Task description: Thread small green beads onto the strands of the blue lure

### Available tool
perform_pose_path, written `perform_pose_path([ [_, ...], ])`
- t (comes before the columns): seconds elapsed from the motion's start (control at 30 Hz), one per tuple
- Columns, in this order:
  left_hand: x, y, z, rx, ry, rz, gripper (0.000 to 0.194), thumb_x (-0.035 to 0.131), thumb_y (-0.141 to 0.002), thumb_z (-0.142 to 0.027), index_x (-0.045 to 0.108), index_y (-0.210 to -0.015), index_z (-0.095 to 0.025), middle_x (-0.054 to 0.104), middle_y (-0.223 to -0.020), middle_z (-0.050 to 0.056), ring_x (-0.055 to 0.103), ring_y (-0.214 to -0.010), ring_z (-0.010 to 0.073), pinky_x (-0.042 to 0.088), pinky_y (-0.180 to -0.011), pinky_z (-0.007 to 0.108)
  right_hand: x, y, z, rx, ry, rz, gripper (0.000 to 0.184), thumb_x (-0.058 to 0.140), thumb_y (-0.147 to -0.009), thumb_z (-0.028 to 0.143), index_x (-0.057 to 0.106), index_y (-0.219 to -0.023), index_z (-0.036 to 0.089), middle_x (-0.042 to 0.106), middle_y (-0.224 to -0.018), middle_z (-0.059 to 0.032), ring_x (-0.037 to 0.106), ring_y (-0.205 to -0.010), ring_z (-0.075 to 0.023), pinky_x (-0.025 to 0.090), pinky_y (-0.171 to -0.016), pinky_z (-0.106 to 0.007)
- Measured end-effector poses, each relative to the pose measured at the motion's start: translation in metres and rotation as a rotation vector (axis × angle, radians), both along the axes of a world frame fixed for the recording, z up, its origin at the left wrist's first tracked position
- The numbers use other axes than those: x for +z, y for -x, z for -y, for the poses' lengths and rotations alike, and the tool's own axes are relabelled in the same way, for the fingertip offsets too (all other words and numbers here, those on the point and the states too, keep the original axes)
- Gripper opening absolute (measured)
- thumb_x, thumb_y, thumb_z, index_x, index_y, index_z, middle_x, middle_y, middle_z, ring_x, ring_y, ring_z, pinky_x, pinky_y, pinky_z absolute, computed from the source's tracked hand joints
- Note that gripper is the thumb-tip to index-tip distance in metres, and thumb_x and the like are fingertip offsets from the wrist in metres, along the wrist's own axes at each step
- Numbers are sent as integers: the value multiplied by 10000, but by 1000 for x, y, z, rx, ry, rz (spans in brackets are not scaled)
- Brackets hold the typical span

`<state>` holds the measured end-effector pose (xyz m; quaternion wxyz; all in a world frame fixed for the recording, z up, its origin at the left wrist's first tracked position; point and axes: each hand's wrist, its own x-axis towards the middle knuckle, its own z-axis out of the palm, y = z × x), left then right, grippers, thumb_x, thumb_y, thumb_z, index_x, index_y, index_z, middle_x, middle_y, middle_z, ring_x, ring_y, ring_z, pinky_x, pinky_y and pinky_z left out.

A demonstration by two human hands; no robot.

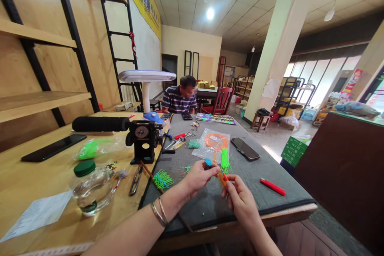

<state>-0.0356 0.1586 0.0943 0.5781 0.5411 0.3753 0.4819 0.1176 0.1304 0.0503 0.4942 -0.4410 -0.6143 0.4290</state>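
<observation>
Lower centre, over grey padded tabletop [207, 208]: my left hand [199, 178] pinches small teal bristle tuft [208, 162], fingertips together on it. My right hand [241, 204] clamps thin orange stick [222, 179], fingers closed around it. Tuft seems light, soft, springy; best held at base. Neon-green bristle bunch [225, 162] just beyond, probably flimsy too.

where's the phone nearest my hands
In the head view, the phone lies on the grey mat, right of the clear plastic bag, ahead of the right hand.
</observation>
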Motion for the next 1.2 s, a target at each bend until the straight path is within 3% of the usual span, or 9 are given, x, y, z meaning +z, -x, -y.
perform_pose_path([
  [0.13, -2, 1, -1, -46, -9, -38, 423, 722, -591, -534, 564, -635, -144, 379, -455, -94, 235, -407, 41, 137, -426, 234, 3, -1, -3, 4, 29, -64, 564, 506, -786, 629, 477, -1150, 198, 537, -565, 59, 329, -360, -71, 243, -379, -196],
  [0.37, -5, 3, -7, -44, -113, -95, 329, 685, -648, -456, 581, -606, -147, 438, -488, -61, 320, -456, 69, 240, -468, 230, 6, -12, 4, 6, -173, 207, 369, 466, -865, 448, 590, -1106, 198, 511, -562, 40, 454, -519, -130, 347, -513, -228],
  [0.63, -13, -3, -6, 77, -250, -146, 261, 688, -658, -389, 621, -658, -136, 579, -620, 1, 481, -620, 124, 385, -635, 256, 4, -14, 0, -65, -139, 340, 361, 471, -852, 405, 598, -1126, 208, 476, -526, 54, 412, -470, -133, 298, -483, -227],
  [0.73, -12, -3, -4, 15, -177, -132, 305, 696, -643, -423, 593, -619, -137, 545, -579, -18, 433, -553, 94, 347, -559, 232, 2, -10, -2, -91, -124, 246, 393, 447, -868, 432, 571, -1154, 193, 490, -538, 51, 404, -470, -128, 303, -475, -223],
  [0.9, -7, 2, -4, -107, 55, -93, 370, 680, -622, -504, 546, -638, -160, 412, -500, -79, 238, -414, 48, 148, -421, 225, 6, -13, 1, -6, -217, 223, 398, 436, -881, 420, 594, -1152, 174, 482, -550, 42, 426, -497, -123, 345, -488, -215],
  [1.07, -7, 2, -7, -14, -168, -197, 296, 681, -649, -418, 552, -590, -158, 498, -537, -30, 401, -526, 94, 305, -518, 227, 16, -19, 5, 5, -272, 424, 334, 462, -860, 364, 659, -1084, 214, 465, -517, 41, 383, -449, -119, 290, -456, -219],
  [1.2, -17, 0, -7, 113, -358, -349, 139, 612, -720, -274, 590, -652, -154, 572, -617, 3, 460, -597, 126, 346, -584, 242, 11, -17, 4, -75, -231, 467, 317, 460, -848, 339, 647, -1080, 233, 434, -494, 51, 366, -429, -127, 261, -449, -229],
])
